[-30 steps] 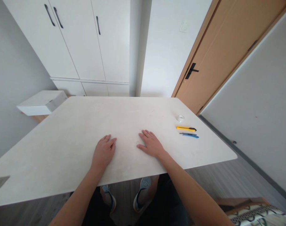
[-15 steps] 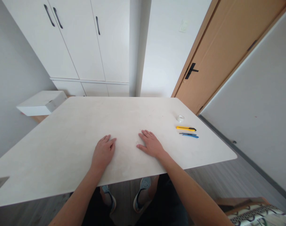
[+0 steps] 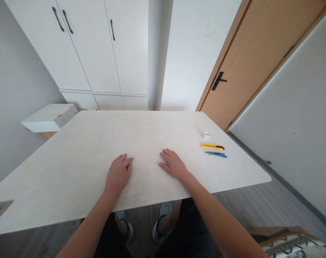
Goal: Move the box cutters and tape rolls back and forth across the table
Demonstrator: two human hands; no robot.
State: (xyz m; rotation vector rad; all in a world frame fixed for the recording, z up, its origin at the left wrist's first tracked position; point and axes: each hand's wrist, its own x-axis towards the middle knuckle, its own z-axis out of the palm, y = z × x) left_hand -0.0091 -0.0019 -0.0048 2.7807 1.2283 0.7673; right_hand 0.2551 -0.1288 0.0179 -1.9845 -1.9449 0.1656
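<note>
My left hand (image 3: pixel 119 171) rests palm down on the white table (image 3: pixel 98 132), its thumb apart from the fingers and nothing held. Palm down as well, my right hand (image 3: pixel 174 165) lies on the tabletop with its thumb spread from the fingers. To the right of it are a yellow utility knife (image 3: pixel 212 147) and, nearer me, a blue utility knife (image 3: pixel 215 154), both lying flat. Behind them sits a small clear roll of tape (image 3: pixel 206 135). Neither hand touches these things.
A white box (image 3: pixel 50 116) stands beyond the table's left edge. White cabinets (image 3: pixel 98 53) line the back, with a wooden door (image 3: pixel 248 53) at the right. A metal plate (image 3: pixel 1 210) is set in the table's near left corner. Patterned fabric (image 3: pixel 294 245) shows at lower right.
My right thumb has drawn slightly closer to the fingers. The left hand stays in place, and the view has shifted very little.
</note>
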